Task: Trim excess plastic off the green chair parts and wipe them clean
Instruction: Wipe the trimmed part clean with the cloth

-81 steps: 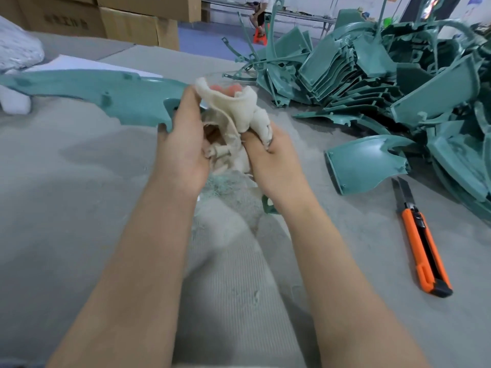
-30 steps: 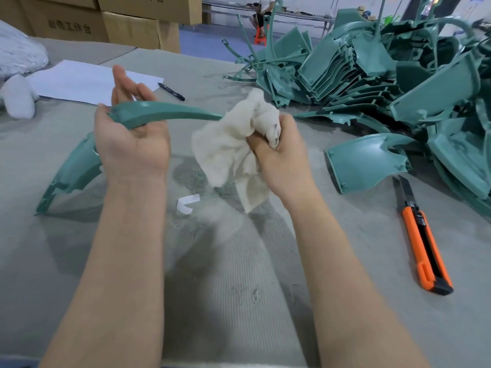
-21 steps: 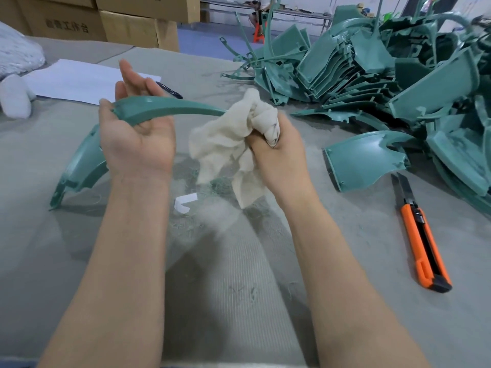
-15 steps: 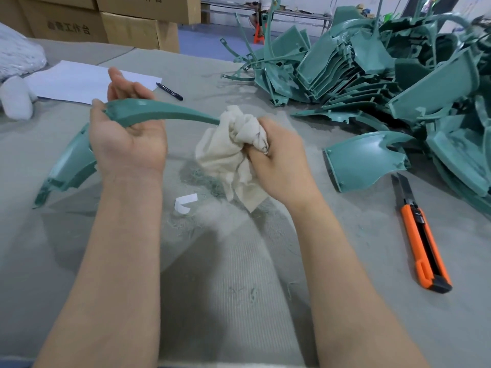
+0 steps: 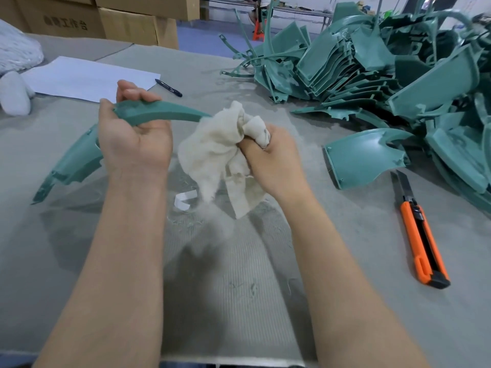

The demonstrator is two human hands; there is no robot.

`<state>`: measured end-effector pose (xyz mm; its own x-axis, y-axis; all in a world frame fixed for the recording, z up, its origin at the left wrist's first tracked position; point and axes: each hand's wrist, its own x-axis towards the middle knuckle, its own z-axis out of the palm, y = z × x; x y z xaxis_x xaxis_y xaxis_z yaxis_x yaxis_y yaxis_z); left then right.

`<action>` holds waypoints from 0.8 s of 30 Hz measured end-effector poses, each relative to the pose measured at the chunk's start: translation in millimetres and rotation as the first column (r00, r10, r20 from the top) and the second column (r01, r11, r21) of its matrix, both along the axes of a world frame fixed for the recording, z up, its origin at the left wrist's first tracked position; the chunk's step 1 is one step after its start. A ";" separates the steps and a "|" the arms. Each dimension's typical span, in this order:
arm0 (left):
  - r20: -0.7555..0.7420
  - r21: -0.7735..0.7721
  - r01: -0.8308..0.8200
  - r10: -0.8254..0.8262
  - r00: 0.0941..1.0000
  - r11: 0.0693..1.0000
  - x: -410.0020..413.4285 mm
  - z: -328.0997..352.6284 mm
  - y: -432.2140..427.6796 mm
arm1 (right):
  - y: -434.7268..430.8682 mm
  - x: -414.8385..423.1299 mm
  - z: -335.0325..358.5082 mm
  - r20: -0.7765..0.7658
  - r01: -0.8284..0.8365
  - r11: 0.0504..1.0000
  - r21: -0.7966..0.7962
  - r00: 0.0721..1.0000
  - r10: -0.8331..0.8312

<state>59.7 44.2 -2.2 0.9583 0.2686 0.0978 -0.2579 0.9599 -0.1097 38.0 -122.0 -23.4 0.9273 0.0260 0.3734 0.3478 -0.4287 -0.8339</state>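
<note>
Left hand (image 5: 135, 139) grips a curved green chair part (image 5: 159, 112); right hand (image 5: 271, 160) clutches a bunched cream rag (image 5: 212, 147).
Smooth tapering plastic meets soft frayed cloth above the ribbed grey table (image 5: 239, 288).

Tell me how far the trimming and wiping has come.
Done, it seems: trimming of the curved part, since the knife lies aside and green shavings lie on the table. In hand: the left hand holds it, the right hand holds a cloth on its tip. Left: probably the pile of parts.
</note>
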 end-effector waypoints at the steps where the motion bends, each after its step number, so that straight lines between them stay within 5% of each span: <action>1: -0.007 0.004 -0.004 0.004 1.000 1.000 0.1 0.5 0.9 | 2.5 -0.3 -1.2 0.016 0.027 1.000 -0.002 1.000 -0.027; 7: 0.037 0.005 0.014 -0.014 0.999 1.000 -3.1 4.5 -3.0 | -0.3 2.0 -2.1 -0.124 0.019 0.959 0.284 0.992 0.017; 11: 0.077 0.049 0.002 -0.006 0.997 0.999 -6.5 8.2 -5.5 | -12.6 8.5 -4.0 -0.331 0.210 0.775 0.596 0.944 0.000; 14: 0.122 0.071 0.035 -0.043 0.992 0.997 -8.9 9.9 -8.6 | -27.1 10.9 2.0 -0.272 0.346 0.793 0.502 0.933 -0.235; 17: 0.151 0.190 0.114 -0.144 0.978 0.975 -11.7 10.9 -17.9 | -29.5 10.0 7.2 -0.104 0.220 0.816 0.535 0.975 -0.195; 20: 0.097 0.546 0.073 -0.150 0.984 0.835 -16.2 15.5 -25.2 | -26.6 7.9 13.4 0.012 0.082 0.825 0.559 0.994 -0.108; 24: 0.094 0.886 -0.004 -0.172 0.981 0.463 -24.2 20.6 -36.1 | -28.9 5.3 19.7 -0.066 0.270 0.720 0.639 0.952 -0.298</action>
<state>35.5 8.1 18.3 0.9196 -0.1253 0.3723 -0.2350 0.5840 0.7770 43.3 -150.9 -3.7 0.8366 -0.4919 0.2410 0.3345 0.1102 -0.9359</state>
